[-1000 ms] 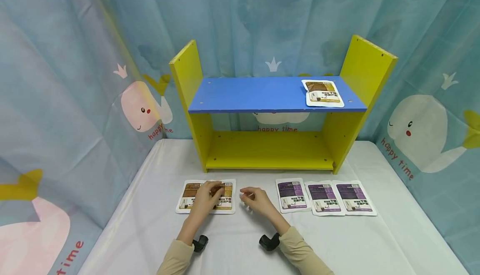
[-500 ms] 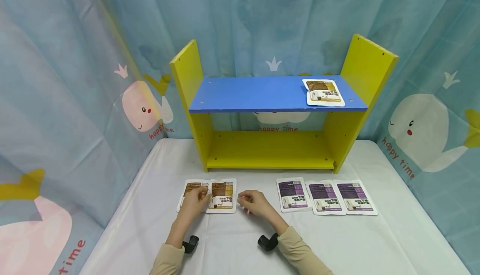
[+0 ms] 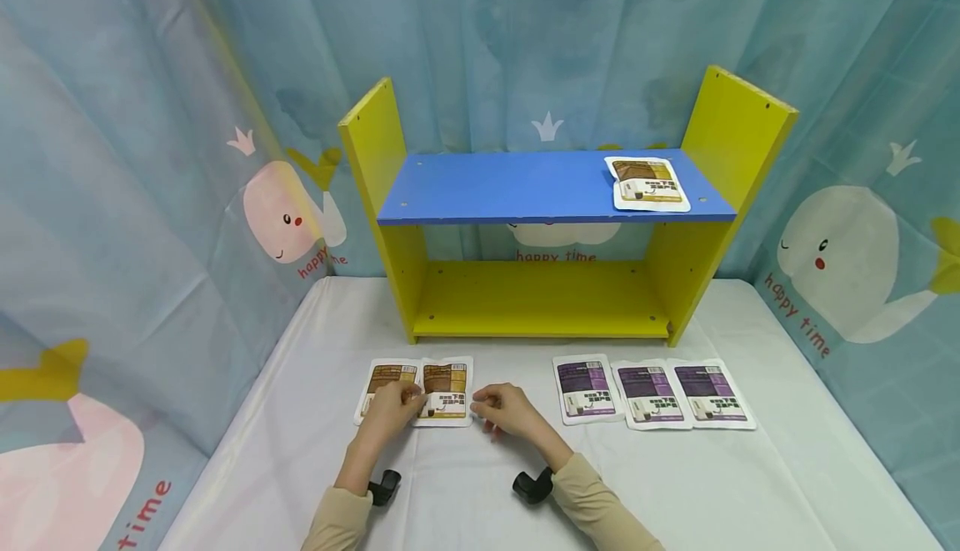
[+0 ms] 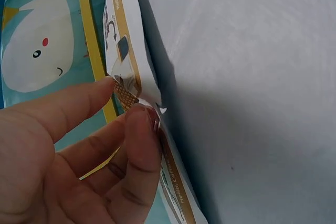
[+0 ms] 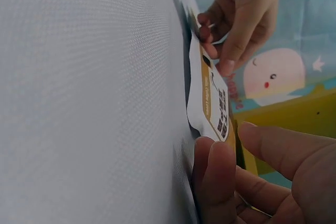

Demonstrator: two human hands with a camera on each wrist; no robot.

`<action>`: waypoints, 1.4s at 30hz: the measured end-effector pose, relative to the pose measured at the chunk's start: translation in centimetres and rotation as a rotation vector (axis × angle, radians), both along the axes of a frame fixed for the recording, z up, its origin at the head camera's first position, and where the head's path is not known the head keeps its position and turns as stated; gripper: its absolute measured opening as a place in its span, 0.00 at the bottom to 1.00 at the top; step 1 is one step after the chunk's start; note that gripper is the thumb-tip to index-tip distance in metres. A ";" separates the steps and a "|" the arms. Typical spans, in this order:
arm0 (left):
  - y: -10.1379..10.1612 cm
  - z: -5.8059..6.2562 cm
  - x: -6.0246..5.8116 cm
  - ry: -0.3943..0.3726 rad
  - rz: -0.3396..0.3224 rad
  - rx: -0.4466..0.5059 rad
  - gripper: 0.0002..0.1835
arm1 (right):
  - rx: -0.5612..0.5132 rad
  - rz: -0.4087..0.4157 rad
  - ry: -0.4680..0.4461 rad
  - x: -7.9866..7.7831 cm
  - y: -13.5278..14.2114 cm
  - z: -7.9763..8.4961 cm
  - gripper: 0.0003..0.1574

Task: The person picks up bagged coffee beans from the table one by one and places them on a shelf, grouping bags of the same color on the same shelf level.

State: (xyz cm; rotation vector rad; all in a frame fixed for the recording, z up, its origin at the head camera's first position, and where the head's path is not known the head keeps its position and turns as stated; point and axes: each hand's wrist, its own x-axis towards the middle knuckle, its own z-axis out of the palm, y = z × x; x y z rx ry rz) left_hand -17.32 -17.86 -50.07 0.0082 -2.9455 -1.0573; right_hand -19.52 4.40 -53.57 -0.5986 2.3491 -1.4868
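Two flat brown-and-white packets lie side by side on the white cloth, left of centre. My left hand [image 3: 386,409] reaches over the left brown packet [image 3: 390,374] and pinches the near left edge of the right brown packet [image 3: 446,378]. In the left wrist view, the thumb is on its printed face and the fingers [image 4: 140,129] are at its rim. Across from it, my right hand [image 3: 510,409] has that packet's right edge between thumb and fingers, as the right wrist view shows. The fingers hide part of both edges.
Several purple-and-white packets [image 3: 648,394] lie in a row to the right. Behind stands a yellow shelf unit [image 3: 540,297] with a blue upper board [image 3: 502,188]. Another brown packet [image 3: 648,184] lies on that board's right end. Patterned curtains [image 3: 480,51] enclose the table.
My left hand has drawn back left from over the right brown packet to its left edge. My right hand has edged left to that packet's right side. The packets have hardly moved.
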 end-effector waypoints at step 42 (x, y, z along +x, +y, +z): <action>1.3 -0.4 0.0 -0.079 -0.053 0.089 0.22 | -0.382 -0.076 -0.264 0.6 0.1 0.6 0.25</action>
